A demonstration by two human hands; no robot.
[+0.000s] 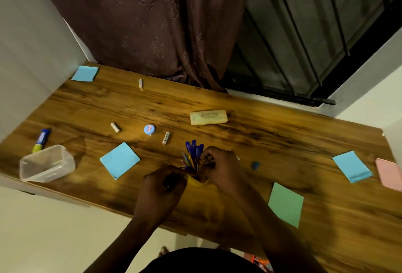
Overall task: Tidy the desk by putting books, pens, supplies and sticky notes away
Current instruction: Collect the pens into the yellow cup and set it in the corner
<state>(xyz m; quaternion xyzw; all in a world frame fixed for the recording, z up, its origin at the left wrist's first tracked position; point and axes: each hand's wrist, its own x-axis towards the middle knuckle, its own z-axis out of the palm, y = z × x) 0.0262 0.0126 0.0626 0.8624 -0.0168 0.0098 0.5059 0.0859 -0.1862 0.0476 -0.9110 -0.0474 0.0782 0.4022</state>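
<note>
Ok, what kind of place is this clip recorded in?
Probably a home study corner: a wooden desk set between white walls, a brown curtain over a barred window, and sticky note pads and a pen holder on it.

Both hands point(219, 166) gather blue pens point(194, 149) in a yellow cup point(196, 181) on the desk point(261, 142).

Blue pens point(194, 149) upright in yellow cup point(196, 181) (mid-desk); blue sticky pad point(119, 160) lying flat just left.
</note>
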